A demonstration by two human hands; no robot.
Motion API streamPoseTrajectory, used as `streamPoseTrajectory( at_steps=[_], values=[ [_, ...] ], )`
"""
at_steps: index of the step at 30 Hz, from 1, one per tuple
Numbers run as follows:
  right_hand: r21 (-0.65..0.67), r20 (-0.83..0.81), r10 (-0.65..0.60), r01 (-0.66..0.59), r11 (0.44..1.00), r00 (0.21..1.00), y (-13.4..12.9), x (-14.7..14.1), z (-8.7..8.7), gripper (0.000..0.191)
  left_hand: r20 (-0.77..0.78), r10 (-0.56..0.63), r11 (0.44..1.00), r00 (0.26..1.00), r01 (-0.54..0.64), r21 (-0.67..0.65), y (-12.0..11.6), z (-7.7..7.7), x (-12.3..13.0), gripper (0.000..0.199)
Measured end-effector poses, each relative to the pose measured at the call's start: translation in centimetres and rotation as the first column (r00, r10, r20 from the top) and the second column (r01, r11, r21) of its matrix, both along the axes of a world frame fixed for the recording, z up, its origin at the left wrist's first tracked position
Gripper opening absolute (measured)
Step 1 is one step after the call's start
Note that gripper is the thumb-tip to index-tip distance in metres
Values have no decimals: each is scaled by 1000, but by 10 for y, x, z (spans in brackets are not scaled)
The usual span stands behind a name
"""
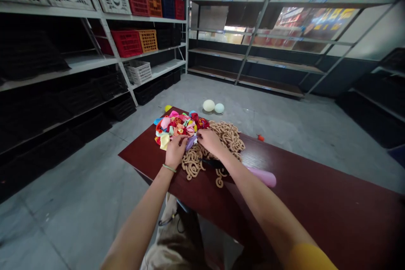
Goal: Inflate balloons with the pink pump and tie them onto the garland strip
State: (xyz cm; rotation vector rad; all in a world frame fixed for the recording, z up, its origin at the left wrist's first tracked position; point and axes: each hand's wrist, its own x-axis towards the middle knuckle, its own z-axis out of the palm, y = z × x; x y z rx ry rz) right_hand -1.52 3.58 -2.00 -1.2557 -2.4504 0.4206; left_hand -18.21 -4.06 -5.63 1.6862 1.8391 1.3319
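Observation:
My left hand (176, 150) is closed on the left end of a small purple fabric piece (190, 142), beside a heap of colourful fabric pieces (177, 123). At the purple piece's right side is my right hand (209, 140), its fingers pressed together; what they hold is too small to make out. A little white shows between the hands. Beige, curly cord-like pieces (229, 135) are piled under and around my right hand, with some (192, 162) just right of my left wrist. A black object (213, 163) lies partly hidden beneath my right forearm.
A pink cylinder (264, 176) lies on the dark red table (303, 181), right of my right forearm. Two pale balloons (209, 105) rest on the floor past the table. Shelves with crates (128, 43) stand at the left; a metal rack (275, 64) stands at the back.

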Motion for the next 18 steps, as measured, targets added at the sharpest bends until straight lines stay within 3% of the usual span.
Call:
streamPoseTrajectory(
  at_steps=[7,10,13,15,18],
  values=[
    [-48,-102,38,-43,998,994,-14,48,35,12,-5,-58,996,998,59,68,-3,4,4,23],
    [-30,-194,74,-81,996,978,-23,72,47,11,8,-210,973,978,208,96,-2,13,18,27],
    [-11,-269,65,-70,997,961,-33,97,56,7,28,-428,903,903,426,58,-1,23,48,47],
    [-14,-293,30,-36,999,956,-40,115,60,7,36,-513,858,858,512,35,1,30,74,58],
    [-54,-338,-52,36,998,940,-48,141,63,8,60,-602,797,796,603,-1,7,42,116,51]
  ],
)
